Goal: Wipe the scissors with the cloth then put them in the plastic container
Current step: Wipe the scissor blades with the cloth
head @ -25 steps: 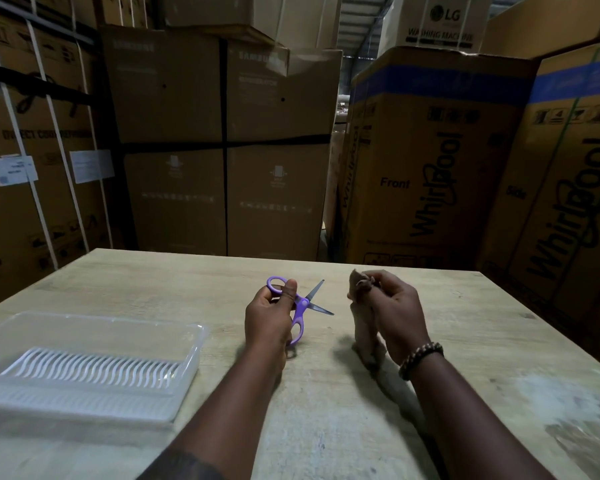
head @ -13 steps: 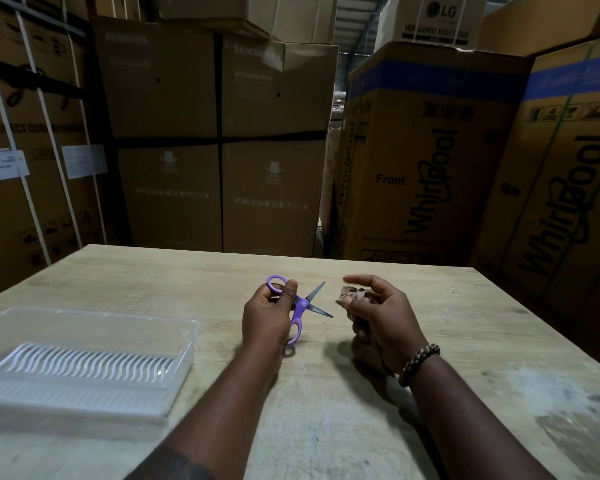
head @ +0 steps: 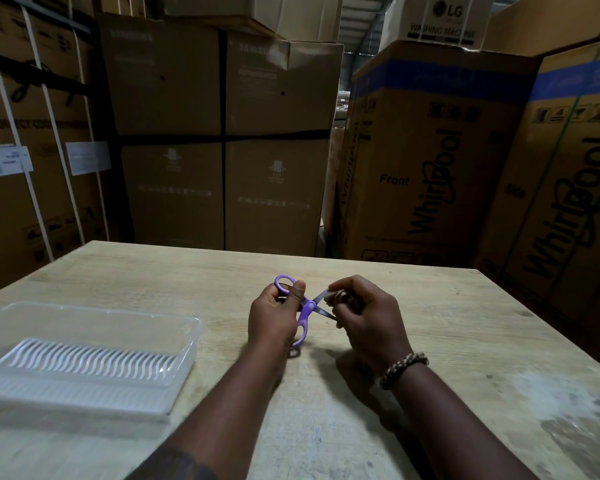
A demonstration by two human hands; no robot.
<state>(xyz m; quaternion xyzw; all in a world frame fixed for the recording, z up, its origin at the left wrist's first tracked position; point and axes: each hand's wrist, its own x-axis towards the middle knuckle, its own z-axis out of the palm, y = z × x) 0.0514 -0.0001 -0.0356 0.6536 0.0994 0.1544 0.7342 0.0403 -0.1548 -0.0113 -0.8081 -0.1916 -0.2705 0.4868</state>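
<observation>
Purple-handled scissors (head: 305, 311) are held just above the wooden table (head: 465, 334), blades spread apart and pointing right. My left hand (head: 274, 318) grips their handles, thumb beside the upper loop. My right hand (head: 368, 317) holds a small brownish cloth (head: 340, 298) pinched against the upper blade; most of the cloth is hidden inside my fingers. The clear plastic container (head: 191, 336), with a ribbed white insert inside, stands on the table at the left, apart from both hands.
Tall cardboard appliance boxes (head: 426, 161) wall in the table's far and right sides. The table's far edge runs just behind my hands. A beaded bracelet (head: 400, 368) is on my right wrist. Pale worn patches mark the table at the right.
My right hand has moved left with the cloth and closed it onto the upper blade. My left hand keeps the scissors in nearly the same place.
</observation>
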